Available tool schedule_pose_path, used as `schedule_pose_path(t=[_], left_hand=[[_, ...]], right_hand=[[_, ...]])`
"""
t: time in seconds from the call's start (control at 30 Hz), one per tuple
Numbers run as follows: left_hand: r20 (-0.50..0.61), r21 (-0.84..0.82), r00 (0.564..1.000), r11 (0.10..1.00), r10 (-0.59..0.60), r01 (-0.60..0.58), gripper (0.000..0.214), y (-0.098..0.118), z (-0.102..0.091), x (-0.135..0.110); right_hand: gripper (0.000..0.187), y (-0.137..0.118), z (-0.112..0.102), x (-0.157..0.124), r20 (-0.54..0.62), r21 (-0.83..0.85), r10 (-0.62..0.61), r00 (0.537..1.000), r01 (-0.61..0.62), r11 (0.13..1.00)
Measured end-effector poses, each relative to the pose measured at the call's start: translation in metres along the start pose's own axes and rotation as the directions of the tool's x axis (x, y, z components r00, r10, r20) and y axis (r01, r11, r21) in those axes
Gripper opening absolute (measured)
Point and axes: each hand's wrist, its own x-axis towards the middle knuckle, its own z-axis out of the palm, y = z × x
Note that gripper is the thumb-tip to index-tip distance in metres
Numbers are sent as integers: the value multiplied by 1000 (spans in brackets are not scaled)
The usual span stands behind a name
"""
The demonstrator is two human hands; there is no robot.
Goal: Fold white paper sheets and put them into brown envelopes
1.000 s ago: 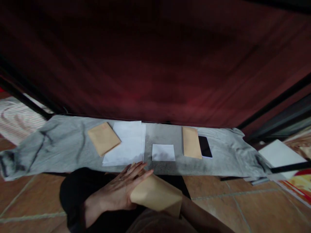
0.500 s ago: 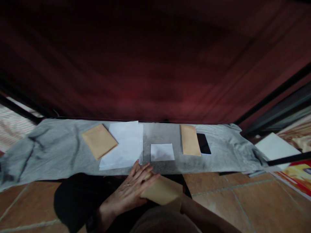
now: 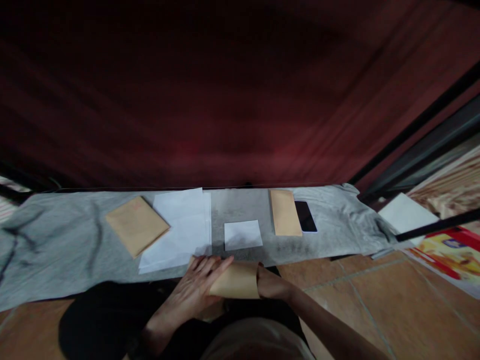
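Low over my lap, a brown paper envelope [image 3: 240, 281] bulges into a tube shape. My left hand [image 3: 200, 280] grips its left end, with the thumb lying along the top of the paper. At the other end, my right hand [image 3: 265, 283] reaches into the mouth of the envelope, so its fingers are hidden. Just beyond the hands lies a small white paper [image 3: 243, 235]. Large white sheets [image 3: 183, 230] are to its left, partly under another brown envelope [image 3: 138, 225]. On the right, a narrower brown envelope [image 3: 285, 212] rests beside a dark phone [image 3: 305, 216].
Grey cloth [image 3: 75, 240] covers the long, narrow surface before me. A dark red curtain [image 3: 232, 125] hangs behind it. At the right are a black bar [image 3: 450, 220], a white flat item [image 3: 408, 212] and a red-and-yellow package [image 3: 453, 255] above the tiled floor [image 3: 360, 295].
The envelope has come up towards the cloth's edge and turned more level, its body bulging. My right wrist now shows at its mouth. The view has shifted slightly.
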Motion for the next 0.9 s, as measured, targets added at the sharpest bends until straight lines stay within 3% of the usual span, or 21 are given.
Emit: schedule_pose_path(t=[0.13, 0.4, 0.6, 0.77, 0.9], left_hand=[[-26, 25, 999, 999, -32, 33, 105, -7, -3, 1], [2, 12, 998, 998, -64, 64, 108, -11, -9, -1], [1, -39, 993, 992, -121, 121, 111, -11, -8, -6], [36, -86, 991, 987, -131, 134, 116, -8, 4, -8], [2, -76, 983, 980, -183, 183, 114, -15, 7, -11]], right_hand=[[37, -3, -11, -3, 134, -31, 8, 991, -4, 1000], [39, -9, -16, -14, 237, -161, -82, 968, 123, 979], [26, -10, -15, -20, 217, -214, -205, 954, 251, 944], [19, 2, -3, -12, 89, -399, -132, 987, 157, 903], [19, 3, -10, -10, 49, -272, -165, 985, 172, 947]])
